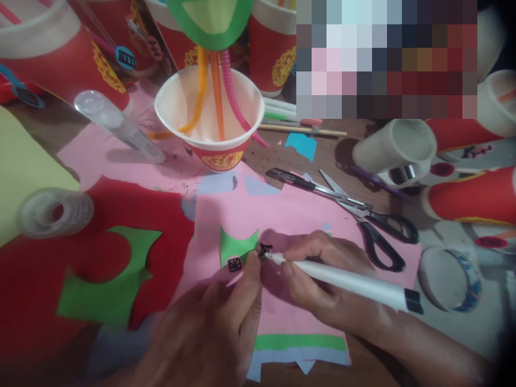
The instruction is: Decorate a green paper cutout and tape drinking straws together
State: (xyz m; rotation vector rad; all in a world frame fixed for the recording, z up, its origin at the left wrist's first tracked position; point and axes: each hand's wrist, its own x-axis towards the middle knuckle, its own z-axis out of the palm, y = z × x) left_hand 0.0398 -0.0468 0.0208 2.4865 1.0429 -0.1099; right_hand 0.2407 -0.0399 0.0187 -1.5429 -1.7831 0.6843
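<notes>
In my right hand (318, 279), closed in a writing grip, is a white marker pen (355, 279). Its tip meets a small black drawn figure (265, 249) on pink paper (290, 215). My left hand (221, 312) presses its fingertips together on the paper, right beside the figure. I cannot tell whether the figure is on a separate small piece. Against the left fingers lie a green paper scrap (237, 244) and a small dark tag (234, 264) with a black pattern. Scissors (382, 236) with black handles and a clear pen (322, 189) lie beyond my right hand.
A red and white paper cup (209, 153) with colourful straws stands ahead. A clear tube (121, 126) and a clear bottle (56, 212) are to the left, near red paper (141, 204) and cut green paper (100, 295). Tape (449, 279) and a white mug (393, 145) are right.
</notes>
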